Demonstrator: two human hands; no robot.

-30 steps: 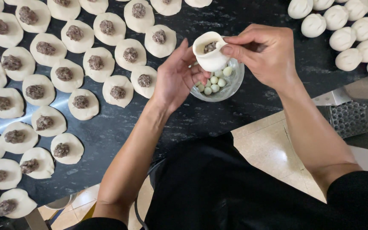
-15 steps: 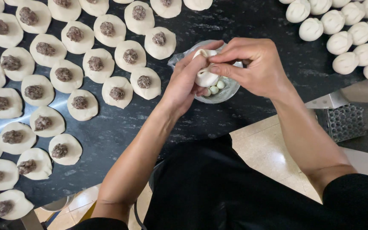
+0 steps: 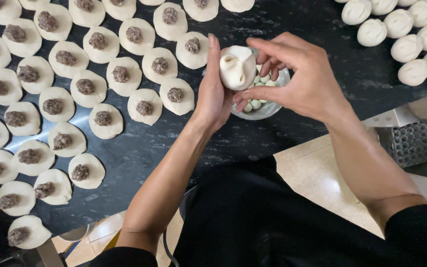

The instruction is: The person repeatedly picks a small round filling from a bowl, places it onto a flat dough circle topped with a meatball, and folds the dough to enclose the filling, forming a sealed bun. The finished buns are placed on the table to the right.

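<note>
A white dough bun (image 3: 237, 67), its top pinched into folds, sits between both my hands. My left hand (image 3: 213, 89) cups it from the left with the thumb up along its side. My right hand (image 3: 300, 76) pinches its right edge with thumb and fingers. Right behind the bun stands a small glass bowl (image 3: 268, 110) holding several pale green-white balls. It rests on the black counter (image 3: 292, 15).
Rows of flat dough rounds, each with a lump of brown filling (image 3: 120, 74), cover the counter's left half. Closed white buns (image 3: 406, 47) lie in rows at the top right. A perforated metal piece (image 3: 411, 143) sits at the counter's right edge above a tiled floor (image 3: 317, 173).
The open dough cup with filling has been gathered shut into a pleated bun. Both hands have closed around it and lifted it in front of the glass bowl.
</note>
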